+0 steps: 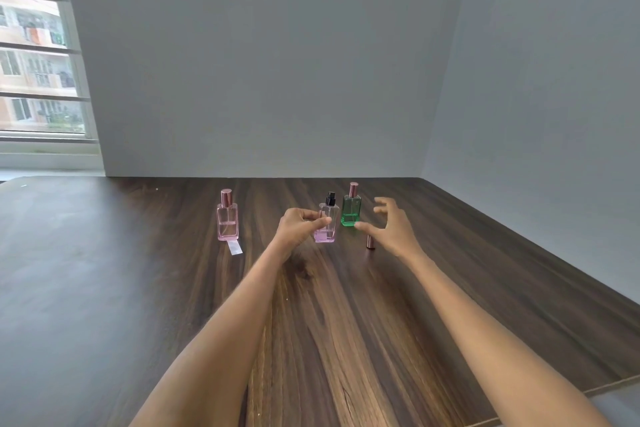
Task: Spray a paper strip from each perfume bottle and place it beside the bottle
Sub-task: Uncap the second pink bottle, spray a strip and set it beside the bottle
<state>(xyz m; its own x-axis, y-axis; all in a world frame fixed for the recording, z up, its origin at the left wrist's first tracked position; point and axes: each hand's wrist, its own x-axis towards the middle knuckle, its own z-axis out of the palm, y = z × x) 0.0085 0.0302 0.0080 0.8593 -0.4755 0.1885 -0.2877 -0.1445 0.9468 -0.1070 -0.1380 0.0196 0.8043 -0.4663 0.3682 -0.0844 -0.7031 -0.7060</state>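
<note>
Three perfume bottles upright on the wood-grain counter (346, 322), no label readable. Left hand (299, 225) pinching the lilac bottle (327, 225), black sprayer bare. Right hand (389, 225) spread, holding nothing, just right of the green bottle (351, 210). Rose-gold cap (370, 242) beside it. Paper strip (234, 247) before the pink bottle (227, 220).

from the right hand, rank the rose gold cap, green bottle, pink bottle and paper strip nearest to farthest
From the right hand:
1. Rose gold cap, lying just beside its palm.
2. Green bottle, just off its thumb side.
3. Pink bottle and paper strip, far left; too close to call.
</note>
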